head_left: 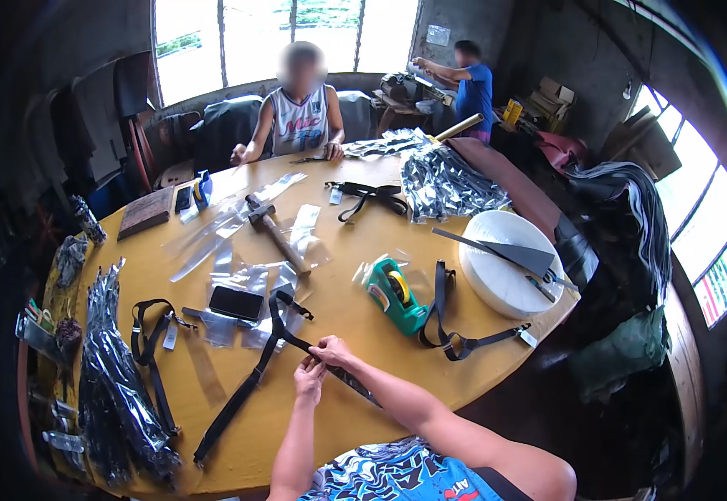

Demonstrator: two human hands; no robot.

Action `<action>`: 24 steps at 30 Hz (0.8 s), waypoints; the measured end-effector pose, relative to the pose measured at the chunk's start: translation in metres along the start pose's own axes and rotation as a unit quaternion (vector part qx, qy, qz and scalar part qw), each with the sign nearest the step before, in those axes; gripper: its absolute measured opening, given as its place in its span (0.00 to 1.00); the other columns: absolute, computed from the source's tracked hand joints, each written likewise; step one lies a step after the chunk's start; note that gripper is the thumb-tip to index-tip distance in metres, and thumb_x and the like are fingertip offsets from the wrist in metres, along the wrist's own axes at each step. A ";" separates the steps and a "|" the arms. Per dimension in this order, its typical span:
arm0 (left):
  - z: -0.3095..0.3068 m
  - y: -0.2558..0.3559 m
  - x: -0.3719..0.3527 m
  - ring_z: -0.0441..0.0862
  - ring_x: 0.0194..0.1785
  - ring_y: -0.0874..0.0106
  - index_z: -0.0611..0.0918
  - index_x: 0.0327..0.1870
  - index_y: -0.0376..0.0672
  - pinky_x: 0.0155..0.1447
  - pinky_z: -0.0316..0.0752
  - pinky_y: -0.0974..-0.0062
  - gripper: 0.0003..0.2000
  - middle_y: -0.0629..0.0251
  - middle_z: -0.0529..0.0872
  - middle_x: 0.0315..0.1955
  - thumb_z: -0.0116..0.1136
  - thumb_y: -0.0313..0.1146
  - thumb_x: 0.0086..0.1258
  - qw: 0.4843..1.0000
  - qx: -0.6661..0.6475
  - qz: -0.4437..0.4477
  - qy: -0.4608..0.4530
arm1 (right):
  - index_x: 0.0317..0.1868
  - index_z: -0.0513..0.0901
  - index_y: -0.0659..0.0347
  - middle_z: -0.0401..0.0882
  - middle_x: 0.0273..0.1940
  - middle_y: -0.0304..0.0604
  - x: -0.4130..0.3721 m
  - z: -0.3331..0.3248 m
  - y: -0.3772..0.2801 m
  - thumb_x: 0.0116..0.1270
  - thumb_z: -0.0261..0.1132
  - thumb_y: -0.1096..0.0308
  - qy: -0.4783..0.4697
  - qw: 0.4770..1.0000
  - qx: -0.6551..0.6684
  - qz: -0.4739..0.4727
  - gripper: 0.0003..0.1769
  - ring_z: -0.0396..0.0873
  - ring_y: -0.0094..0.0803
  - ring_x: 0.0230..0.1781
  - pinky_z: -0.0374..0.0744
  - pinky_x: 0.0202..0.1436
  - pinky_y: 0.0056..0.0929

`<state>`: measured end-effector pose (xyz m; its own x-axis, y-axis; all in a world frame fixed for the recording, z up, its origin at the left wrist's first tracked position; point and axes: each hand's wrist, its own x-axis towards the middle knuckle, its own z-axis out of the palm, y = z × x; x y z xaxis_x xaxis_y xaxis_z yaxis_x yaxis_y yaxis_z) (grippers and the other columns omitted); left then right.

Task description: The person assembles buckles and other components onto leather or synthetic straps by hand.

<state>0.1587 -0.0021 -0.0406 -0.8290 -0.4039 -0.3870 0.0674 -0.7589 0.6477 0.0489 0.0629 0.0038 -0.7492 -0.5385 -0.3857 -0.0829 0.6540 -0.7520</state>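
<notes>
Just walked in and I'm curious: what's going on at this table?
The camera wearer's left hand and right hand pinch a black strap that trails across the wooden table. Near it lie a phone, a hammer and a green tape dispenser. Another person sits across the table, hands resting on it.

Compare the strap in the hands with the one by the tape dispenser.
The held strap is pinched by the left hand and right hand and stretched out long; the loose strap lies untouched, doubled over beside the tape dispenser. Its end carries a pale tag; none shows on the held strap. Both are black.
</notes>
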 end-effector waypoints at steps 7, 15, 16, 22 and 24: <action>-0.002 -0.007 0.013 0.80 0.45 0.69 0.66 0.51 0.37 0.50 0.77 0.73 0.20 0.59 0.79 0.43 0.59 0.20 0.61 0.999 0.005 0.002 0.037 | 0.37 0.84 0.59 0.83 0.35 0.50 -0.005 -0.002 -0.001 0.56 0.62 0.48 0.003 1.000 0.007 -0.005 0.21 0.82 0.39 0.37 0.78 0.43 0.33; -0.007 -0.008 0.014 0.80 0.46 0.67 0.64 0.53 0.36 0.49 0.79 0.71 0.22 0.55 0.79 0.45 0.60 0.20 0.60 0.999 -0.004 -0.003 0.041 | 0.37 0.84 0.59 0.83 0.35 0.49 -0.007 -0.003 -0.002 0.56 0.63 0.49 -0.001 1.000 0.023 -0.002 0.20 0.82 0.37 0.37 0.78 0.43 0.32; -0.005 -0.008 0.013 0.80 0.46 0.67 0.64 0.53 0.36 0.49 0.78 0.71 0.22 0.55 0.79 0.45 0.59 0.20 0.60 0.999 -0.003 0.000 0.042 | 0.37 0.84 0.59 0.83 0.35 0.49 -0.006 -0.002 -0.002 0.56 0.63 0.49 -0.001 1.000 0.024 -0.006 0.20 0.82 0.37 0.37 0.78 0.44 0.32; -0.004 -0.005 0.011 0.80 0.47 0.67 0.64 0.53 0.35 0.50 0.78 0.71 0.21 0.55 0.78 0.46 0.59 0.21 0.61 0.999 0.000 0.004 0.046 | 0.36 0.84 0.59 0.84 0.33 0.45 -0.002 0.001 0.001 0.57 0.64 0.49 -0.003 1.000 0.029 -0.007 0.20 0.81 0.32 0.35 0.77 0.43 0.29; -0.003 -0.005 0.011 0.80 0.47 0.67 0.65 0.53 0.35 0.50 0.78 0.72 0.21 0.55 0.78 0.46 0.59 0.21 0.61 0.999 -0.001 0.001 0.046 | 0.36 0.84 0.59 0.84 0.33 0.45 0.000 0.002 0.002 0.57 0.64 0.50 -0.001 1.000 0.028 -0.007 0.20 0.81 0.31 0.35 0.77 0.42 0.29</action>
<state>0.1509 -0.0045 -0.0503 -0.7740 -0.4514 -0.4440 0.0706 -0.7584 0.6480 0.0497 0.0637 0.0013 -0.7465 -0.5488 -0.3762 -0.0567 0.6158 -0.7859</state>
